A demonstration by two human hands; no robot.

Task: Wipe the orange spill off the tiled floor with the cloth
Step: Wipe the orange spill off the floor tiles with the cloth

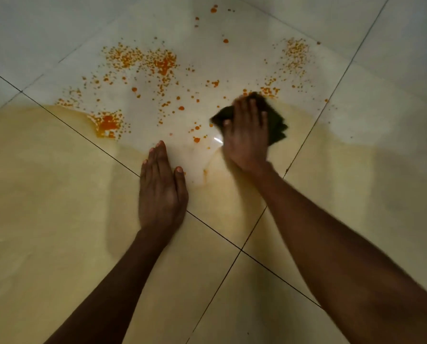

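Note:
Orange spill droplets (157, 65) are scattered across a glossy cream tile, with denser patches at the upper left, a blot (107, 124) at the left and speckles (295, 54) at the upper right. My right hand (247, 135) lies flat on a dark green cloth (277, 125), pressing it to the floor at the right side of the spill. The cloth sticks out beyond my fingers and to the right. My left hand (161, 187) rests flat on the tile, fingers together, palm down, holding nothing.
The tiled floor (58, 194) has dark grout lines crossing diagonally. A thin orange smear (222, 180) tints the tile between my hands. A bright light glare (217, 139) sits beside my right thumb.

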